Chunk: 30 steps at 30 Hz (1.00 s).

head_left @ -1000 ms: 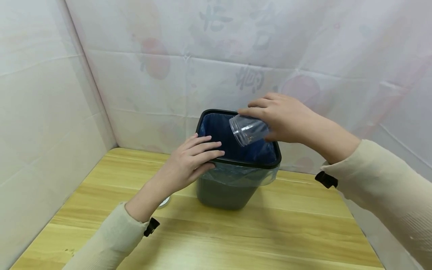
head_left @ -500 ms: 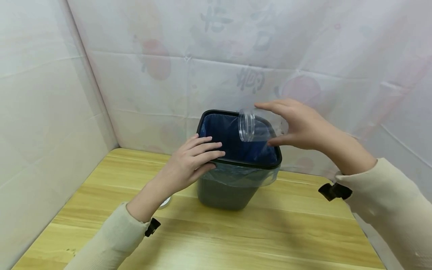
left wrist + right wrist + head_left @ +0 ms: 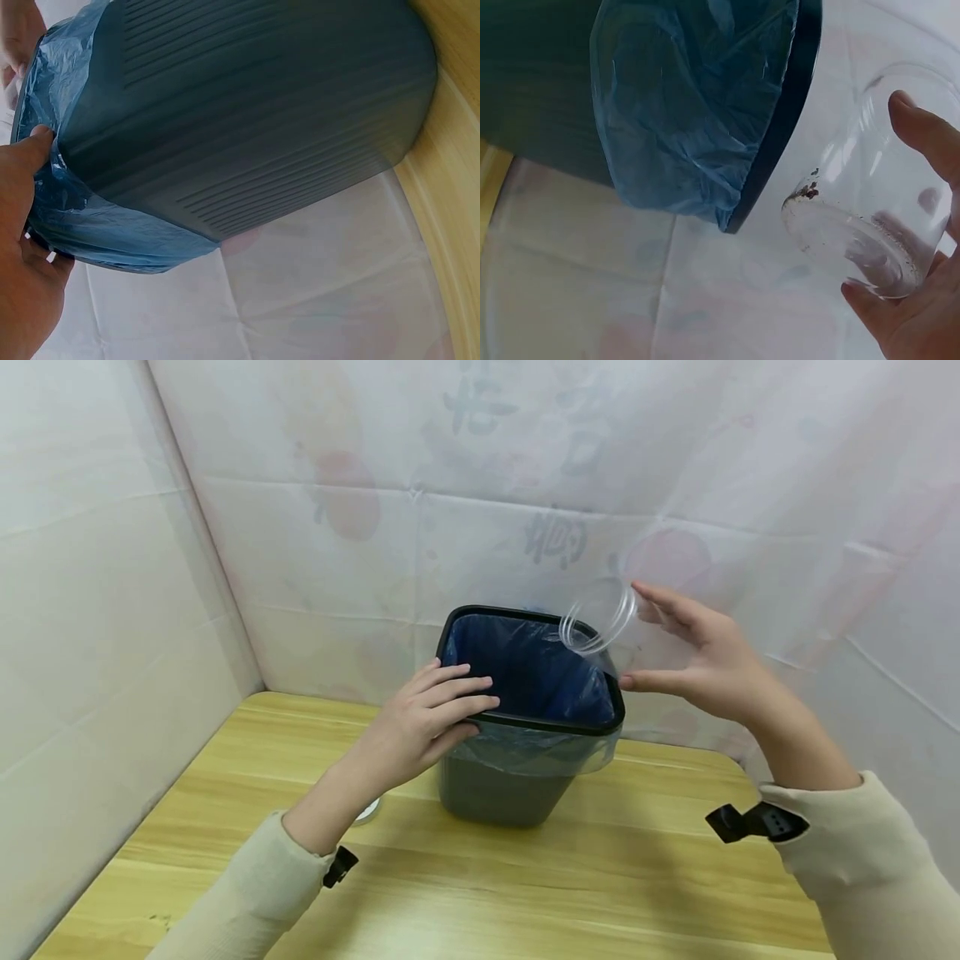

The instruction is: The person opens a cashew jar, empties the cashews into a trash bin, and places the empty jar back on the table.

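A dark grey trash bin [image 3: 502, 793] with a black rim stands on the table, lined with a translucent blue bag [image 3: 536, 747] folded over its edge. My left hand [image 3: 412, 714] grips the near left rim, fingers over the inside and thumb outside against the bag. At the bin's right side, my right hand [image 3: 712, 660] holds a clear plastic jar [image 3: 611, 627] between thumb and fingers. The jar lies tilted, its uncapped mouth facing left above the far right rim. Brown crumbs [image 3: 807, 192] cling near the jar's base in the right wrist view.
A white round lid-like piece [image 3: 367, 812] lies on the wooden table [image 3: 480, 893], partly hidden by my left wrist. Pale fabric walls [image 3: 300, 568] close in behind the bin and along the left side.
My right hand has drawn the jar rightward from over the bin's opening, and its mouth has turned more toward the camera. The left hand and the bin have stayed in place.
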### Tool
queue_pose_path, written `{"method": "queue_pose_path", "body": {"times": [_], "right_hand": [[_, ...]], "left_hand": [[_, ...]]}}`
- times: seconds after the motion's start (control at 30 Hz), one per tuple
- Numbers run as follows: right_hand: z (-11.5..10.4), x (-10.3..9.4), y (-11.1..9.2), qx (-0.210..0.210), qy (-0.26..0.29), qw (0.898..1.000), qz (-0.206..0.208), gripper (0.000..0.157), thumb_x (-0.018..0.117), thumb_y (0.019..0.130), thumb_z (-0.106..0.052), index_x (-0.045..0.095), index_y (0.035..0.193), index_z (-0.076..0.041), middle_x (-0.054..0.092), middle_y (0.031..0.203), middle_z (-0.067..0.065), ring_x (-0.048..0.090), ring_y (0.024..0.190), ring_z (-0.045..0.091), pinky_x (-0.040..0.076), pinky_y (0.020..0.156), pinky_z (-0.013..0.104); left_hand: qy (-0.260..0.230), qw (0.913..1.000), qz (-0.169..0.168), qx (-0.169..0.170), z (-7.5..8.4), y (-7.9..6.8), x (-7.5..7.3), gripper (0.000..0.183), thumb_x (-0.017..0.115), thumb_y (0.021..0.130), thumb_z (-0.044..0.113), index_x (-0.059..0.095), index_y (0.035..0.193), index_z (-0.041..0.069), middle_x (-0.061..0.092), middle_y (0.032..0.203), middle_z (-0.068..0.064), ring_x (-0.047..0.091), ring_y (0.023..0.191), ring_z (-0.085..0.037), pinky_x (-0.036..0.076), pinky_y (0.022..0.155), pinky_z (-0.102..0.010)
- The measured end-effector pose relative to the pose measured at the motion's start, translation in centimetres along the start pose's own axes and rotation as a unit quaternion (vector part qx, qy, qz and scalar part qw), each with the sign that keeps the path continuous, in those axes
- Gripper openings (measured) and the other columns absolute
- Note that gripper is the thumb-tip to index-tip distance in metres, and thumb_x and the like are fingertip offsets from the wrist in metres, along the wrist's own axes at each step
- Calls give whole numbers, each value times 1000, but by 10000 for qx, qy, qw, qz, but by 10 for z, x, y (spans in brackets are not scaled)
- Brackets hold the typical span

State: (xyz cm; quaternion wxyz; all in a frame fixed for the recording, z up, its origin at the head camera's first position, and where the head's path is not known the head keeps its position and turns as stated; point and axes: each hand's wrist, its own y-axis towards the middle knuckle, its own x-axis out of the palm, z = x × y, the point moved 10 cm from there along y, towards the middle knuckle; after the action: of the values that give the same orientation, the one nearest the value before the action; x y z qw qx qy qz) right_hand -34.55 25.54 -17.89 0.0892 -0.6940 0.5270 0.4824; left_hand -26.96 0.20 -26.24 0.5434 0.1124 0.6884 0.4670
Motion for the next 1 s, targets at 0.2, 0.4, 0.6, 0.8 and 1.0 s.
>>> {"method": "queue_pose_path", "body": {"times": [0.2, 0.4, 0.6, 0.8, 1.0], "right_hand": [[11, -1, -13, 215, 836, 9959, 258, 99, 87, 73, -1, 38, 154, -31, 45, 154, -1, 51, 133, 4, 41, 98, 8], [14, 1, -22, 150, 1481, 9883, 318, 95, 83, 75, 8, 40, 153, -24, 51, 149, 2, 55, 128, 5, 44, 98, 11], [26, 4, -32, 62, 2639, 9641, 290, 88, 73, 79, 17, 39, 154, -14, 45, 154, 5, 53, 130, 8, 46, 97, 13], [39, 7, -42, 17, 3319, 9423, 429, 85, 64, 83, 22, 35, 155, -12, 49, 150, 5, 54, 130, 9, 52, 92, 20], [49, 12, -50, -15, 3680, 9282, 550, 84, 59, 87, 21, 30, 157, -14, 46, 151, 9, 56, 128, 15, 53, 92, 22]], "left_hand": [[25, 10000, -51, -22, -1, -1, 0, 41, 72, 92, 20, 66, 132, 20, 60, 140, -3, 47, 138, -25, 28, 117, -55], [51, 10000, -33, -38, -3, -1, -1, 41, 73, 92, 19, 66, 132, 19, 61, 140, -3, 48, 137, -28, 28, 118, -55], [54, 10000, -45, -37, -4, -2, 0, 41, 72, 92, 19, 65, 133, 20, 61, 140, -3, 49, 136, -29, 28, 118, -54], [20, 10000, -2, -21, -5, -1, 1, 41, 72, 92, 20, 66, 132, 20, 61, 139, -3, 49, 136, -30, 28, 118, -55], [84, 10000, -8, -19, -6, -1, 1, 41, 73, 92, 19, 66, 133, 20, 61, 139, -3, 50, 135, -30, 29, 117, -56]]}}
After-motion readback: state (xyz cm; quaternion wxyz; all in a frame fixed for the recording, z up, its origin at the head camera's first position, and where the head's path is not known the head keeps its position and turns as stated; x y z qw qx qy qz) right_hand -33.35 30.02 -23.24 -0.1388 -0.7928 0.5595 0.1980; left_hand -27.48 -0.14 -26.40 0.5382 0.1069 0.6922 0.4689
